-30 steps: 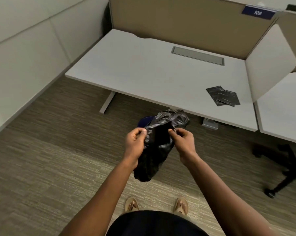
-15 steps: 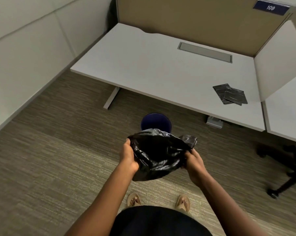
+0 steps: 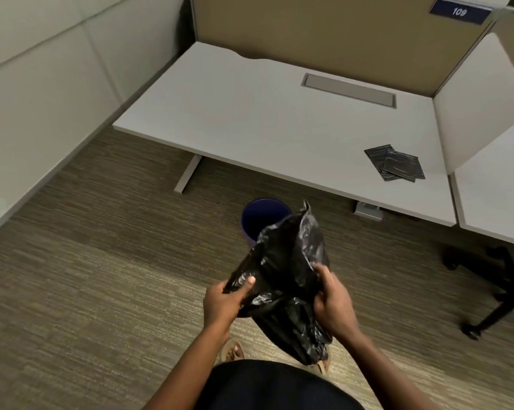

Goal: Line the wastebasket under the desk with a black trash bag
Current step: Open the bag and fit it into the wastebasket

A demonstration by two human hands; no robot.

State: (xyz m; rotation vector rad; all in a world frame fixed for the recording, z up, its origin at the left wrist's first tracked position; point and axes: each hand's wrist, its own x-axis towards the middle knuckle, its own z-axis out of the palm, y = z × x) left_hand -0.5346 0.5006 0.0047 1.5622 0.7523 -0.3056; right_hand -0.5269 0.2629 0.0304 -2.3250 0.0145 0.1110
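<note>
A crumpled black trash bag (image 3: 285,276) hangs between both my hands above the carpet. My left hand (image 3: 224,300) pinches its left edge, thumb on top. My right hand (image 3: 334,303) grips its right side. The bag's upper part stands up loosely and its lower end dangles toward my feet. Beyond it, a dark blue round wastebasket (image 3: 257,216) stands on the floor just in front of the white desk (image 3: 250,113), its near rim hidden by the bag.
Folded black bags (image 3: 394,165) lie on the desk's right part. A black office chair base (image 3: 498,294) stands at the right. The desk leg (image 3: 187,174) is left of the basket. A wall runs along the left and tan cubicle panels stand behind.
The bag's mouth was spread wide half a second ago; now it is gathered and hangs longer, with my hands lower. The view has shifted, so the basket shows more clearly.
</note>
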